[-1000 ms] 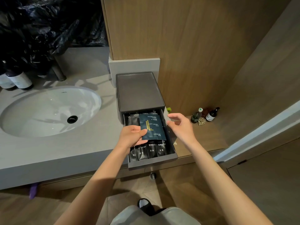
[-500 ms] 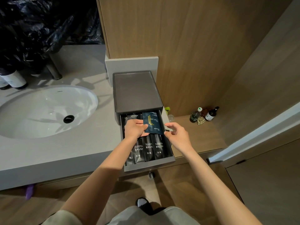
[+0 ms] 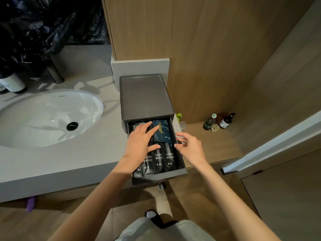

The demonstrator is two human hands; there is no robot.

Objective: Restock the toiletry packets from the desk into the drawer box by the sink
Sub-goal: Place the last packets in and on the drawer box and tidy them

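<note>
The dark grey drawer box [image 3: 145,96] stands on the counter right of the sink, its drawer [image 3: 159,176] pulled out. Several black toothbrush packets [image 3: 169,159] lie side by side in it. A dark blue shower cap packet [image 3: 164,133] lies on top of them at the back right. My left hand [image 3: 140,143] rests flat in the drawer, its straight fingertips touching the blue packet's left edge. My right hand [image 3: 188,146] hovers at the drawer's right wall with fingers loosely spread, holding nothing.
A white oval sink [image 3: 46,117] is set in the grey counter [image 3: 73,159]. Bottles [image 3: 13,83] and black plastic bags [image 3: 43,25] sit at the back left. Small bottles [image 3: 218,121] stand on the lower wooden ledge to the right. A white door edge [image 3: 278,143] crosses the right side.
My left hand has let go of the blue packet, which now lies further back in the drawer, and flattened beside it. My right hand stayed by the drawer's right wall.
</note>
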